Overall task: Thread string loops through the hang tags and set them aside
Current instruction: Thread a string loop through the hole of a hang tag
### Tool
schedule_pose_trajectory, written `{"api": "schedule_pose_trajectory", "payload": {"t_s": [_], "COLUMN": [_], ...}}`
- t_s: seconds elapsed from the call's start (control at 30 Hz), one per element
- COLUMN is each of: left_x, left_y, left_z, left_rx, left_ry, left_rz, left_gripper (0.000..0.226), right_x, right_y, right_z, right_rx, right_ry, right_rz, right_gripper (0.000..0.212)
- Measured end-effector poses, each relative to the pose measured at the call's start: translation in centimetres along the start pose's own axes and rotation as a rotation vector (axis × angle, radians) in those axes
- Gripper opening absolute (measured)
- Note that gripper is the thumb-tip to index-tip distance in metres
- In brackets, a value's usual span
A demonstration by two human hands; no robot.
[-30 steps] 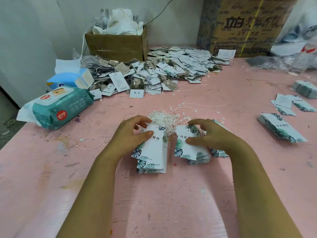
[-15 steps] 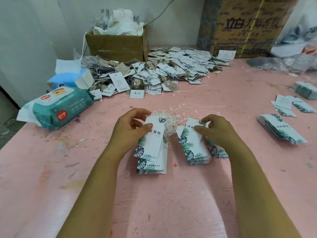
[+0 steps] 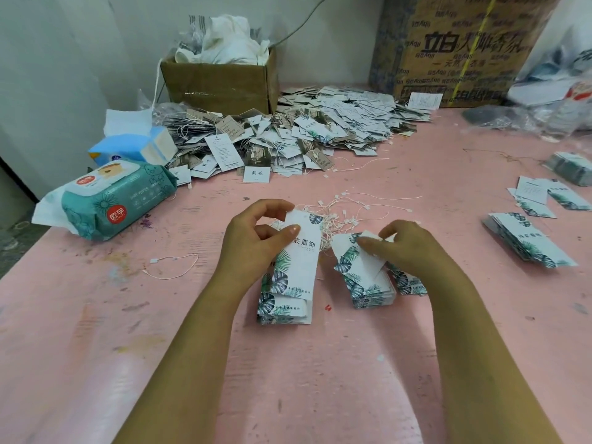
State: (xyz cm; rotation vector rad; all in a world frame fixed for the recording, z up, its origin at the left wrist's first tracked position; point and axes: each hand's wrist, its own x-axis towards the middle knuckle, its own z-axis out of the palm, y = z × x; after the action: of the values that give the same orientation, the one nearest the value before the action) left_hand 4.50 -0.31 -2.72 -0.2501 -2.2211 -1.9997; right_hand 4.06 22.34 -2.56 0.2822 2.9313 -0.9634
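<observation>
Pink tabletop (image 3: pixel 96 347), scuffed and stained, with the work area at centre. Left hand (image 3: pixel 256 238): thumb and fingers pinch the upper end of one hang tag (image 3: pixel 304 261), tilted up off the left stack (image 3: pixel 285 310) lying at its 6 o'clock. Right hand (image 3: pixel 407 248): fingertips pinch the raised corner of the top card (image 3: pixel 368 264) on the right stack (image 3: pixel 371 293), just beside at 3 o'clock. Hands apart. Step judged: gathering tags, with no string through either yet. Next move likely calls for squaring the cards together, then drawing a single loop from the string loops (image 3: pixel 336 216), a tangle at 12 o'clock of the hands. Tag: white card, dark-green leaf print, black characters; punch hole not discernible. Heap of strung tags (image 3: pixel 304 133) at 12 o'clock, far side.
</observation>
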Motion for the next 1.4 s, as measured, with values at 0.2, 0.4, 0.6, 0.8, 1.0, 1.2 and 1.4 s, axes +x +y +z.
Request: {"api": "schedule_pose_trajectory", "payload": {"t_s": [0.2, 0.4, 0.6, 0.8, 1.0, 1.2, 1.4], "left_x": [0.1, -0.2, -0.8, -1.0, -0.8, -0.8, -0.7], "left_y": [0.1, 0.4, 1.2, 1.0, 1.0, 1.1, 0.8], "left_z": [0.2, 0.5, 1.5, 2.0, 1.9, 2.0, 2.0], "left_rx": [-0.026, -0.059, -0.124, -0.048, -0.087, -0.148, -0.231], "left_ry": [0.021, 0.009, -0.068, -0.080, -0.078, -0.124, -0.082], "left_rz": [-0.001, -0.014, -0.005, 0.021, 0.038, -0.016, -0.080], "left_gripper": [0.030, 0.027, 0.013, 0.028, 0.038, 0.033, 0.017], "right_x": [0.6, -0.5, -1.4, -1.3, -1.4, -1.9, -1.4], "right_y": [-0.2, -1.4, -3.5, -3.9, -3.8, -4.4, -4.0], "right_z": [-0.1, -1.2, 0.8, 2.2, 2.0, 1.9, 2.3], "right_rx": [0.058, 0.759, 0.636, 0.534, 0.567, 0.654, 0.700], "right_ry": [0.160, 0.254, 0.062, 0.128, 0.106, -0.004, 0.074], "right_rz": [-0.028, -0.219, -0.402, -0.468, -0.419, -0.447, -0.508], "right_gripper": [0.028, 0.041, 0.029, 0.015, 0.014, 0.024, 0.027]}}
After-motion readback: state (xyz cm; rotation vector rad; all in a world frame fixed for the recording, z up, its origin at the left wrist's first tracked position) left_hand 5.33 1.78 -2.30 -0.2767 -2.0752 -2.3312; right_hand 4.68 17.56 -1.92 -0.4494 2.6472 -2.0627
